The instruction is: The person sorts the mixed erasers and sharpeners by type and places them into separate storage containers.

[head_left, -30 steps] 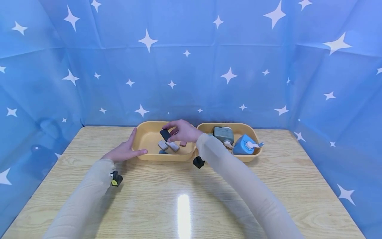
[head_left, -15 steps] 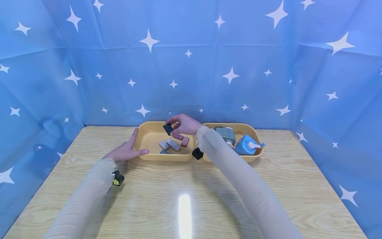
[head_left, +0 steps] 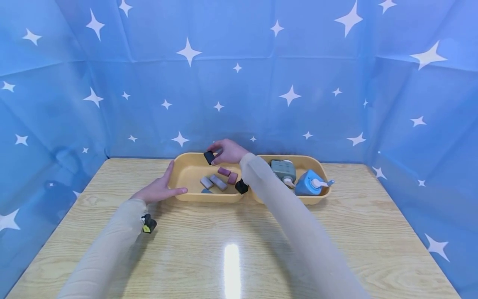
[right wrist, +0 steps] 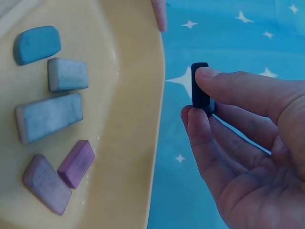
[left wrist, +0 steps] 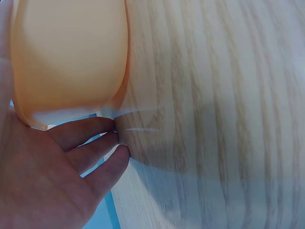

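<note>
My right hand [head_left: 228, 152] pinches a black block-shaped eraser [right wrist: 200, 93] between thumb and fingers, above the far rim of the left yellow tray [head_left: 188, 176]. In the right wrist view several erasers lie inside that tray: a blue one [right wrist: 38, 44], two pale greyish ones [right wrist: 69, 75], a small purple-pink one [right wrist: 76, 163] and a dull pink one [right wrist: 46, 183]. At the tray's left end my left hand [head_left: 157, 189] rests with spread fingers, the thumb along the front side. In the left wrist view its fingers [left wrist: 102, 174] lie relaxed against the tray's end.
Beside it on the right stands a second yellow tray [head_left: 317, 198], holding a grey-green pump bottle [head_left: 282, 168] and a blue pump bottle [head_left: 308, 185]. Both trays sit at the back of the wooden table [head_left: 186, 249]. A blue starred curtain [head_left: 239, 104] hangs behind and at the sides.
My right hand has lifted the black eraser up and back from over the other erasers toward the far rim, uncovering the pink ones. The left hand stays at the tray's end.
</note>
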Demonstrator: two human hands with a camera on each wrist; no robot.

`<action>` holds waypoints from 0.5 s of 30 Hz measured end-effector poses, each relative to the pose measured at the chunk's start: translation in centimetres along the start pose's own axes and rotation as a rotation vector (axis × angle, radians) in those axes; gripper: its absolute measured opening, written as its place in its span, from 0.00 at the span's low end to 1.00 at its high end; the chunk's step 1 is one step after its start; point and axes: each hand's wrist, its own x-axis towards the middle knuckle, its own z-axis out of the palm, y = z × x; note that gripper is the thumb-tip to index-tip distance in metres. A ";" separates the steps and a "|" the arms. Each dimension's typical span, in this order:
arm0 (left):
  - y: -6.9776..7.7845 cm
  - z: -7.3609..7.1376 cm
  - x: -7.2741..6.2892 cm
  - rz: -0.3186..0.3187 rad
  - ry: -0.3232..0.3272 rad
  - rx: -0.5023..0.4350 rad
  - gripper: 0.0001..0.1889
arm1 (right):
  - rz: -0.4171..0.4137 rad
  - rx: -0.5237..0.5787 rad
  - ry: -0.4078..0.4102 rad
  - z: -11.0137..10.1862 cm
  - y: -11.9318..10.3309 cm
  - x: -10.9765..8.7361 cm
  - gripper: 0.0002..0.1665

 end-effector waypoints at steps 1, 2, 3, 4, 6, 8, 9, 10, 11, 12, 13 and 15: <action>0.0 0.0 0.0 -0.002 0.000 0.000 0.62 | -0.002 -0.006 0.005 0.1 -0.1 0.1 0.29; 0.0 0.0 0.0 -0.005 0.000 -0.002 0.62 | -0.001 -0.008 0.010 0.2 -0.1 0.3 0.29; 0.0 0.0 0.1 -0.007 0.000 -0.001 0.62 | -0.001 -0.007 0.013 0.3 -0.1 0.4 0.29; 0.0 0.1 0.1 -0.009 -0.001 -0.001 0.62 | 0.001 -0.005 0.016 0.5 -0.1 0.6 0.29; 0.0 0.1 0.1 -0.010 -0.001 -0.004 0.62 | 0.003 0.000 0.016 0.9 -0.2 0.9 0.29; 0.0 0.1 0.1 -0.012 -0.005 -0.006 0.62 | -0.001 -0.001 0.007 1.4 -0.2 1.2 0.30; 0.1 0.1 0.1 -0.013 -0.008 -0.004 0.61 | -0.004 -0.005 0.000 1.7 -0.3 1.3 0.30; 0.1 0.1 0.0 -0.012 -0.010 -0.007 0.61 | -0.009 -0.006 -0.007 1.9 -0.4 1.4 0.30; 0.1 0.1 0.0 -0.012 -0.011 -0.009 0.61 | -0.014 -0.007 -0.014 2.1 -0.5 1.4 0.30; 0.1 0.1 0.0 -0.012 -0.012 -0.009 0.62 | -0.014 -0.006 -0.019 2.4 -0.7 1.5 0.30; 0.2 0.1 -0.1 -0.014 -0.012 -0.012 0.61 | -0.013 0.000 -0.021 2.6 -0.9 1.6 0.30; 0.2 0.0 -0.2 -0.017 -0.010 -0.018 0.61 | -0.002 0.021 -0.023 3.0 -1.3 1.6 0.30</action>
